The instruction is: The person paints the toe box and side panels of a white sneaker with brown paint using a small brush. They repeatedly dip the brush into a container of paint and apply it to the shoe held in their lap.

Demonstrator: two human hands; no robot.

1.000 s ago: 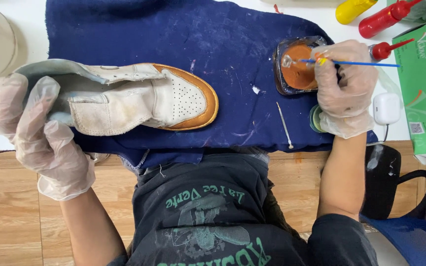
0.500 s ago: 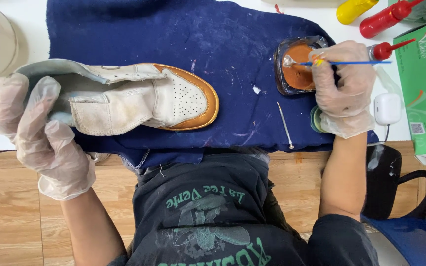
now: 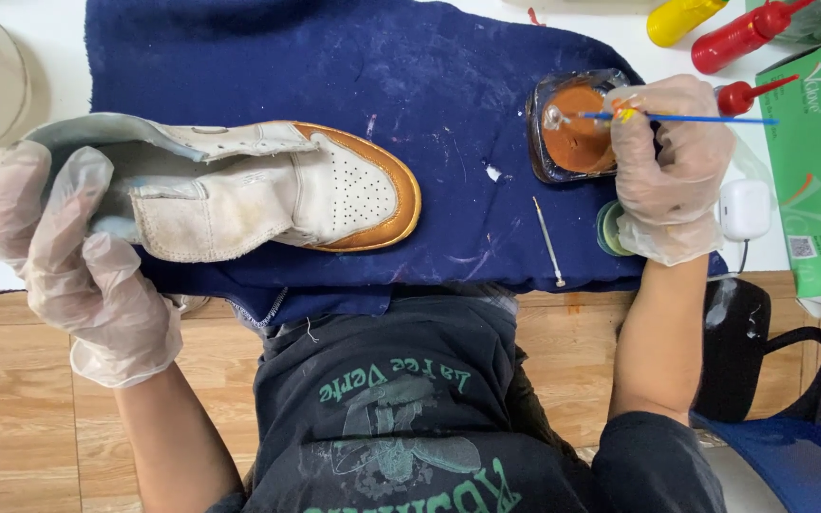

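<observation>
Lying under both hands, the big blue cloth (image 3: 334,76) is smudged with paint. The white shoe (image 3: 268,190) with its orange toe edge has not moved; the left hand (image 3: 68,256), in a clear glove, still grips its heel end. The gloved right hand (image 3: 672,166) pinches a thin blue brush (image 3: 705,119). Its tip has slid a bit further over the small glass jar (image 3: 572,133) of orange paint, so I think it is picking up paint.
</observation>
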